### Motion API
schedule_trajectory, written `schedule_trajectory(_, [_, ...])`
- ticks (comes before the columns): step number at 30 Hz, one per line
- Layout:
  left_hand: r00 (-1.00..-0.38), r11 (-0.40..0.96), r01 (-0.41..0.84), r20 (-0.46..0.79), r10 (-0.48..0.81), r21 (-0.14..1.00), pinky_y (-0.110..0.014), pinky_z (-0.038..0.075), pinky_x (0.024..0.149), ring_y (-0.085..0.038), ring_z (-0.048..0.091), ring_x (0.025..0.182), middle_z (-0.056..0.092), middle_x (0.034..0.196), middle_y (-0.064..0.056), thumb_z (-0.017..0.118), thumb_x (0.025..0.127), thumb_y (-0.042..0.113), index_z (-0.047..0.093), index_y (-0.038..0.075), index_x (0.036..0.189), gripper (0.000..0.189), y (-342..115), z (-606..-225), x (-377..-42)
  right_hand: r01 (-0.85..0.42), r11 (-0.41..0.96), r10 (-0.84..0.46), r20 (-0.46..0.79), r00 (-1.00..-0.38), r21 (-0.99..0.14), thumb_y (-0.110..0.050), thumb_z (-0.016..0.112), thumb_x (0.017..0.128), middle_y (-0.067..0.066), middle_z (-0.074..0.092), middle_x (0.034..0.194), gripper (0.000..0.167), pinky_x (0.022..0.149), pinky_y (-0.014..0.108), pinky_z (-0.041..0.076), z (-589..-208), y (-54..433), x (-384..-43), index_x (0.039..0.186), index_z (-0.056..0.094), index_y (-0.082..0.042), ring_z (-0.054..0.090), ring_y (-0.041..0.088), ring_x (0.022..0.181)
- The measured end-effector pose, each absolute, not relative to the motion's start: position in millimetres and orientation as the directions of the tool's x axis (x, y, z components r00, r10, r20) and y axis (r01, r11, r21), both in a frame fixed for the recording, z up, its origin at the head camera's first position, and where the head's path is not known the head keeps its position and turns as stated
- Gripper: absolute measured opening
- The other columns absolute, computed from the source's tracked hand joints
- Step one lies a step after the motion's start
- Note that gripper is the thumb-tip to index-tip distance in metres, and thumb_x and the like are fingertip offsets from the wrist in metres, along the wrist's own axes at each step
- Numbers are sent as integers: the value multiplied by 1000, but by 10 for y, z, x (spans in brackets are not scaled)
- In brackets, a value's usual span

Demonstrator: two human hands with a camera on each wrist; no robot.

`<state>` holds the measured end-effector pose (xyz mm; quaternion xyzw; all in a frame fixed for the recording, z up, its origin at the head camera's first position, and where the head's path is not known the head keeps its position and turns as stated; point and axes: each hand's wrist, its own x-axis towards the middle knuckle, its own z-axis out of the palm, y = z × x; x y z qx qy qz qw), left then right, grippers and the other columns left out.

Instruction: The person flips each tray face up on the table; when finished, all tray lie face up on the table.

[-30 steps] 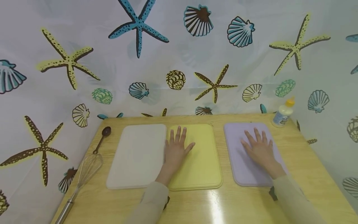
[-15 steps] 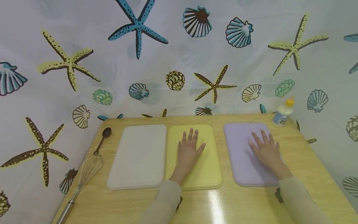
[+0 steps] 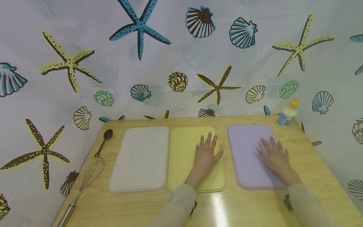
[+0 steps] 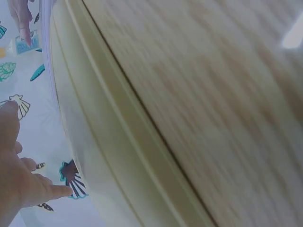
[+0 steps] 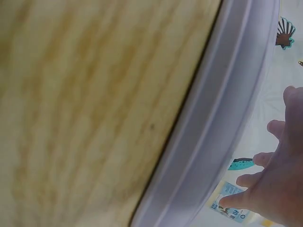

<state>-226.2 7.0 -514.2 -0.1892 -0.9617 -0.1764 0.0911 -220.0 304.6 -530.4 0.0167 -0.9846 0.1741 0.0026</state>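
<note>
Three flat rectangular boards lie side by side on the wooden table (image 3: 198, 208): a white board (image 3: 141, 157), a yellow board (image 3: 181, 157) and a lilac board (image 3: 246, 157). My left hand (image 3: 205, 157) is over the right half of the yellow board, fingers straight and spread. Over the right side of the lilac board is my right hand (image 3: 278, 159), its fingers also spread. Both wrist views show patterned cloth between the hand and the board, so each hand appears raised above it. Neither hand holds anything.
Along the left edge lie a brown spoon (image 3: 105, 138) and a metal whisk (image 3: 85, 179). A glue-like bottle with a yellow cap (image 3: 285, 117) stands at the back right corner. Cloth with starfish and shells (image 3: 164, 69) walls the table's back and sides.
My left hand has moved right across the yellow board, from its left edge toward its right. The right hand has drifted right and slightly nearer me. The boards have not moved.
</note>
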Motion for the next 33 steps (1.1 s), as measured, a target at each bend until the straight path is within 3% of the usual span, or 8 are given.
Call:
schedule_trajectory(13, [-909, 822, 415, 208, 360, 391, -60, 41, 99, -50, 26, 137, 21, 157, -17, 49, 98, 46, 29, 13, 152, 66, 492, -5204, -2169, -43, 940, -33, 34, -999, -338, -55, 26, 101, 33, 11, 153, 68, 99, 80, 8, -5416, 3171, -2147, 150, 30, -7, 8, 62, 134])
schedule_trajectory(24, [-937, 776, 347, 155, 313, 527, -49, 30, 112, -46, 22, 140, 19, 157, -18, 53, 97, 43, 28, 14, 152, 68, 664, -5303, -2145, -36, 940, -37, 4, -999, -338, -56, 24, 101, 31, 12, 154, 70, 99, 80, 10, -5449, 3188, -2193, 150, 28, -6, 10, 63, 133])
schedule_trajectory(33, [-935, 752, 332, 95, 340, 569, -49, 34, 109, -46, 26, 138, 22, 156, -21, 61, 94, 37, 29, 11, 152, 71, 837, -5274, -2128, -2, 936, -9, -18, -1000, -353, -53, 26, 101, 35, 10, 152, 69, 99, 79, 12, -5475, 3257, -2179, 149, 28, -3, 12, 63, 132])
